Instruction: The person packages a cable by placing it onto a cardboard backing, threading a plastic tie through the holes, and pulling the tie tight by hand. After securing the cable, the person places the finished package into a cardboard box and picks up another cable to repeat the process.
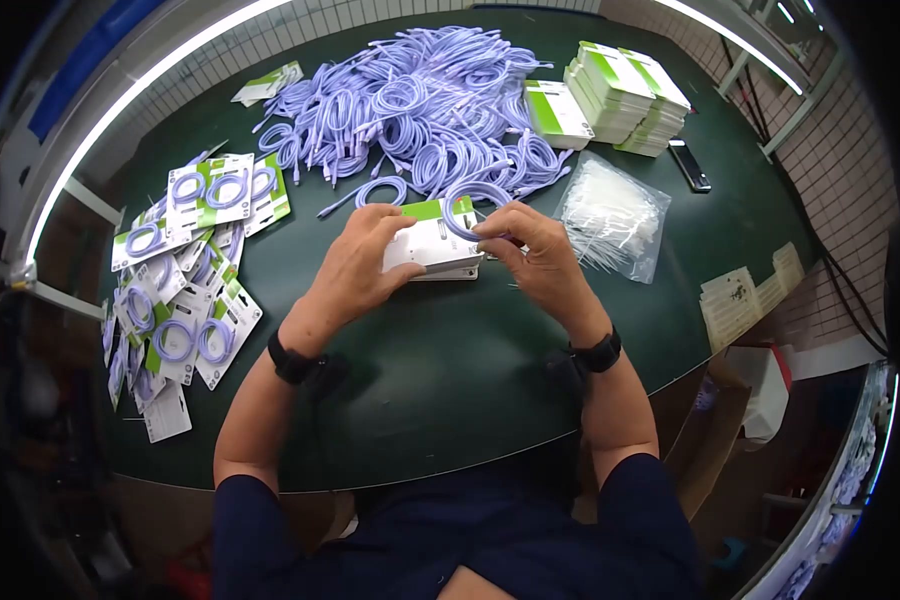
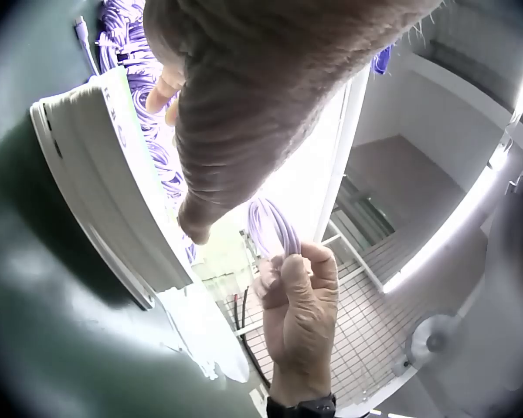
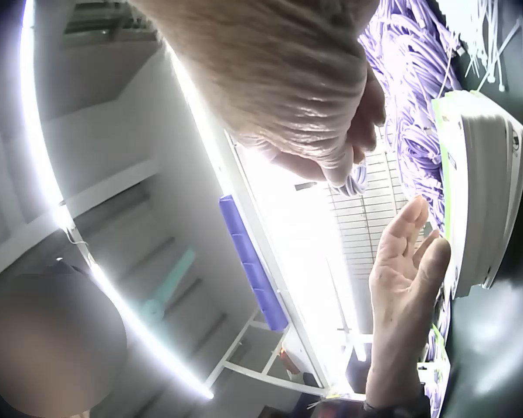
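My right hand [image 1: 540,250] pinches a coiled lilac cable [image 1: 450,212] between thumb and fingertips, raised over the right part of a small stack of white-and-green packaging cards [image 1: 425,252]. The left wrist view shows the same coil [image 2: 275,228] upright above the right hand's fingers. At the left side of the stack is my left hand [image 1: 355,265], its fingers extended along the far edge and the thumb apart near the front edge. In the right wrist view that left hand [image 3: 403,283] has straight, spread fingers and holds nothing.
A big heap of lilac cables [image 1: 420,100] covers the back. Cards with coils attached [image 1: 175,340] pile up at left. Further right lie a bag of white zip ties [image 1: 615,215], tall card stacks [image 1: 630,95] and a phone [image 1: 689,166]. A loose coil [image 1: 380,183] lies behind the left hand.
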`<state>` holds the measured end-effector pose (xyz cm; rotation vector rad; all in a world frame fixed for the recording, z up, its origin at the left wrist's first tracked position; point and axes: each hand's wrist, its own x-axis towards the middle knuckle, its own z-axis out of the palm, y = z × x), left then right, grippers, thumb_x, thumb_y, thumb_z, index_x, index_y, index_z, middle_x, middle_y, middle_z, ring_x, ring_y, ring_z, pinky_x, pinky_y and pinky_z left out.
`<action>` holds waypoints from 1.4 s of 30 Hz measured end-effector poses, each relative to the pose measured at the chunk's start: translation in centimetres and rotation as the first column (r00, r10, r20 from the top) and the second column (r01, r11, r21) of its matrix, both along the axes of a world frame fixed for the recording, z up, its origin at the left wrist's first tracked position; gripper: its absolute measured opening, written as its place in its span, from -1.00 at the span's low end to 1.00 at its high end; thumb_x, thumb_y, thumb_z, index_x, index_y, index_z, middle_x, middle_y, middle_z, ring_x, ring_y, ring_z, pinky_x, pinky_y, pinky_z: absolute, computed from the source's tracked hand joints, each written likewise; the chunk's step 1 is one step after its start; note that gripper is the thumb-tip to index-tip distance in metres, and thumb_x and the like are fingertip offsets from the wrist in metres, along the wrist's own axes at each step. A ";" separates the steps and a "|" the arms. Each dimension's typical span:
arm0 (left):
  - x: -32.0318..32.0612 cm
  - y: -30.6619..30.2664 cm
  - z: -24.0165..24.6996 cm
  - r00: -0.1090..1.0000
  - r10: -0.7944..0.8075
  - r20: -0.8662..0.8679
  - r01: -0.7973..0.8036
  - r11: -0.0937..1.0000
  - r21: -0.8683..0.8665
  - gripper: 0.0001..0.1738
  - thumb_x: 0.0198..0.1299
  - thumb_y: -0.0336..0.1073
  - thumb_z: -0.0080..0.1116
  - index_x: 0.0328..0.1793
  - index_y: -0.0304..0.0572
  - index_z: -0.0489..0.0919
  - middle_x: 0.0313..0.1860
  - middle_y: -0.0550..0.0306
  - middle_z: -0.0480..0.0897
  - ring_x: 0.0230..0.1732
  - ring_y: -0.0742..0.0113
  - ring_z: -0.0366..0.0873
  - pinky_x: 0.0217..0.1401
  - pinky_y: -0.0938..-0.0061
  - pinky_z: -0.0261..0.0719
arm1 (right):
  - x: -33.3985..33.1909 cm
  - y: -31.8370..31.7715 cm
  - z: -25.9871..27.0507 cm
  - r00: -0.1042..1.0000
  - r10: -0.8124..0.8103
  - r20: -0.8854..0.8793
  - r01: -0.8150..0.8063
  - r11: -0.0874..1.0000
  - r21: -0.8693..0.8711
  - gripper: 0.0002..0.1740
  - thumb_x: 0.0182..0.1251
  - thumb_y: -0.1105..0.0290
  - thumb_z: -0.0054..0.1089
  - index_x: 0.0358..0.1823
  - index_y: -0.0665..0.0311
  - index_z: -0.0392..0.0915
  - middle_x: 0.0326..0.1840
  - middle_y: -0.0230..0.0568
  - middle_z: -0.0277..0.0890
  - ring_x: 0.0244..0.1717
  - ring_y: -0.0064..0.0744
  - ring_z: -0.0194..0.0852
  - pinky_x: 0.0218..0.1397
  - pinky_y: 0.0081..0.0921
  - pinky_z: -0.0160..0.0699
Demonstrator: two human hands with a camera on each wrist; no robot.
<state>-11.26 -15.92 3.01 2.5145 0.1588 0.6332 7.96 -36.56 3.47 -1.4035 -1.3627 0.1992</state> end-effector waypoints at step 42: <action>-6.2 -6.9 -1.4 0.999 -0.001 -0.050 0.017 0.948 0.318 -0.83 0.35 -0.31 0.34 -0.02 -0.18 0.67 -0.31 0.08 0.65 -0.28 0.11 0.70 -0.28 0.23 0.68 | -8.1 0.3 -1.9 0.956 0.002 0.292 0.001 1.000 -0.012 -0.74 0.32 0.67 0.46 0.00 0.30 0.71 -0.12 -0.09 0.71 -0.20 -0.12 0.74 -0.15 -0.34 0.70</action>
